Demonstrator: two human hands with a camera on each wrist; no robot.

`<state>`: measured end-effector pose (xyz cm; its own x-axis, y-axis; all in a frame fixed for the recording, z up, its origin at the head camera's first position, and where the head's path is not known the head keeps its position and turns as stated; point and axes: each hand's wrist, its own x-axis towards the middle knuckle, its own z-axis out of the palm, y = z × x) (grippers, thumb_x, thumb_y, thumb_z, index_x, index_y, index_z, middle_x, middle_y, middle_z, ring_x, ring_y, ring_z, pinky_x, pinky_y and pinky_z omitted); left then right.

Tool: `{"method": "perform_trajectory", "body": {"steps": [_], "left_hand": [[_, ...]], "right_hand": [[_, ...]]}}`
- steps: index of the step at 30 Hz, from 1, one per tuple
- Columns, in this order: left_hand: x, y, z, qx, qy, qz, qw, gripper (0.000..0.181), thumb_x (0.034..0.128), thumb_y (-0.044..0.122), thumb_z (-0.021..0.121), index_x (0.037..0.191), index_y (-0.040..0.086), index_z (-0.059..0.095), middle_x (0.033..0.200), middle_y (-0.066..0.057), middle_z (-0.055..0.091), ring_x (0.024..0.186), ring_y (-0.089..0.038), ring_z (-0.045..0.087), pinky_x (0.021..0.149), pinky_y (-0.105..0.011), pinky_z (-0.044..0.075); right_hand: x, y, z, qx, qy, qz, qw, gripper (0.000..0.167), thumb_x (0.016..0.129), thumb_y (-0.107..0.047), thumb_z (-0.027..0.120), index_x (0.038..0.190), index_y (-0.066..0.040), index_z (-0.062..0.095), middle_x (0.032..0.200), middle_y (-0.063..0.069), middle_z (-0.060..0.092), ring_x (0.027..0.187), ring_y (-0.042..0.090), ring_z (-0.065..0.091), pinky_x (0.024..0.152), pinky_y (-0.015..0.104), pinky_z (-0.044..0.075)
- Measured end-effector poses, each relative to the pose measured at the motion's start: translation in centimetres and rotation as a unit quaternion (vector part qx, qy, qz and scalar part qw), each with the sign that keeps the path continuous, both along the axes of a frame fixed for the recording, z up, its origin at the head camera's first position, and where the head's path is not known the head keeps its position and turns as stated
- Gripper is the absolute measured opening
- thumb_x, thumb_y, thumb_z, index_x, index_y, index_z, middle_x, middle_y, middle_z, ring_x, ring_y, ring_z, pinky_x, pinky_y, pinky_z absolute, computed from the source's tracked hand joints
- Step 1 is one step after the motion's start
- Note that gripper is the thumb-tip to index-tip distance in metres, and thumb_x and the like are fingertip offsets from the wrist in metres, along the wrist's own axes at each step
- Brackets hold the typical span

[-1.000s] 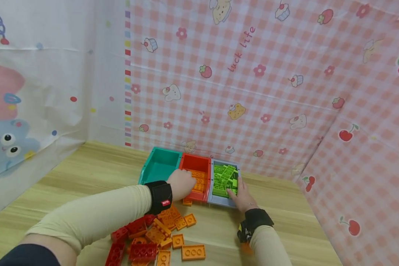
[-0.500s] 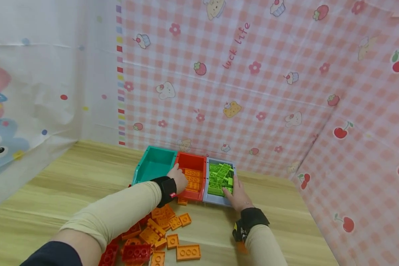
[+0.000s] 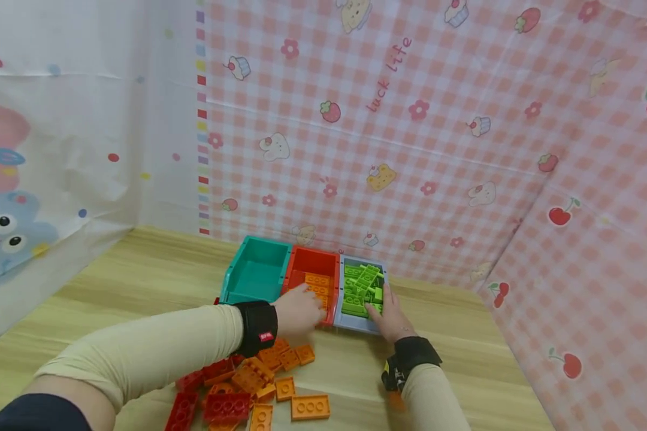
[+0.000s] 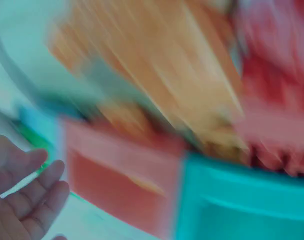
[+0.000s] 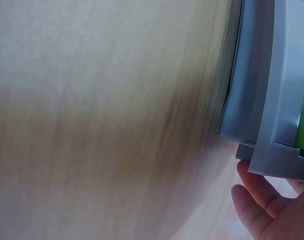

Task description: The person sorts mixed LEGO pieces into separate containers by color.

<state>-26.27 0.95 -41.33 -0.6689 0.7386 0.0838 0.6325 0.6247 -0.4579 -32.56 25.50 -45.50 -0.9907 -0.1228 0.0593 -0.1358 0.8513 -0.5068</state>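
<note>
Three joined bins stand by the back wall: teal [image 3: 260, 263], red [image 3: 315, 258] and grey [image 3: 357, 325]. My left hand [image 3: 300, 311] hovers over the front of the red bin, partly covering the orange bricks [image 3: 318, 281] inside. In the left wrist view the left hand [image 4: 29, 192] has loosely bent fingers and no brick visible in them; that view is blurred. My right hand [image 3: 395, 318] holds the grey bin's right side, thumb over the rim and fingers along the outside. Green bricks [image 3: 365, 280] fill the grey bin.
Loose orange bricks [image 3: 310, 407] and red bricks [image 3: 227, 407] lie in a pile in front of the bins, under and beside the left forearm. Patterned cloth [image 3: 410, 149] hangs behind and at the sides of the wooden table [image 3: 108, 281].
My left hand shifted left toward the teal bin's edge, then back right over the red bin. The right hand stays on the grey bin. The head view swung slightly.
</note>
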Motion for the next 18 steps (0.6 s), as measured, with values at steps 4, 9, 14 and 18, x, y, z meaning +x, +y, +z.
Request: {"method": "perform_trajectory", "body": {"steps": [4, 9, 14, 18], "left_hand": [[5.0, 1.2, -0.5, -0.009, -0.055, -0.102, 0.9932, 0.017, 0.0869, 0.037, 0.062, 0.099, 0.026, 0.067, 0.09, 0.011, 0.064, 0.084, -0.008, 0.057, 0.083, -0.03, 0.04], [8.4, 1.9, -2.5, -0.039, -0.136, -0.122, 0.9825, 0.019, 0.0849, 0.042, 0.063, 0.098, 0.028, 0.06, 0.079, 0.013, 0.06, 0.068, -0.003, 0.052, 0.073, -0.023, 0.039], [8.4, 2.6, -3.2, -0.062, -0.161, -0.101, 0.9798, 0.026, 0.0807, 0.04, 0.07, 0.099, 0.027, 0.055, 0.079, 0.014, 0.059, 0.066, 0.0, 0.052, 0.076, -0.024, 0.041], [7.8, 2.5, -3.3, -0.02, -0.167, -0.111, 0.9796, 0.026, 0.0788, 0.033, 0.071, 0.097, 0.026, 0.054, 0.077, 0.014, 0.055, 0.062, 0.0, 0.046, 0.065, -0.021, 0.041]], "right_hand": [[-0.3, 0.3, -0.1, 0.005, 0.009, 0.004, 0.9999, 0.081, 0.095, -0.04, 0.048, 0.148, 0.002, 0.002, 0.147, 0.031, 0.014, 0.134, 0.042, 0.02, 0.104, 0.052, 0.023], [-0.3, 0.1, -0.5, 0.011, 0.005, -0.006, 0.9999, 0.082, 0.095, -0.041, 0.049, 0.148, 0.001, 0.003, 0.147, 0.029, 0.014, 0.135, 0.041, 0.02, 0.105, 0.052, 0.022], [-0.1, 0.4, -0.9, 0.004, 0.008, -0.009, 0.9999, 0.081, 0.094, -0.038, 0.051, 0.148, 0.003, 0.006, 0.146, 0.031, 0.017, 0.133, 0.043, 0.022, 0.104, 0.052, 0.023], [0.1, 0.4, -0.8, 0.01, 0.009, -0.007, 0.9999, 0.081, 0.095, -0.04, 0.05, 0.148, 0.002, 0.005, 0.146, 0.031, 0.017, 0.134, 0.042, 0.022, 0.104, 0.051, 0.023]]}}
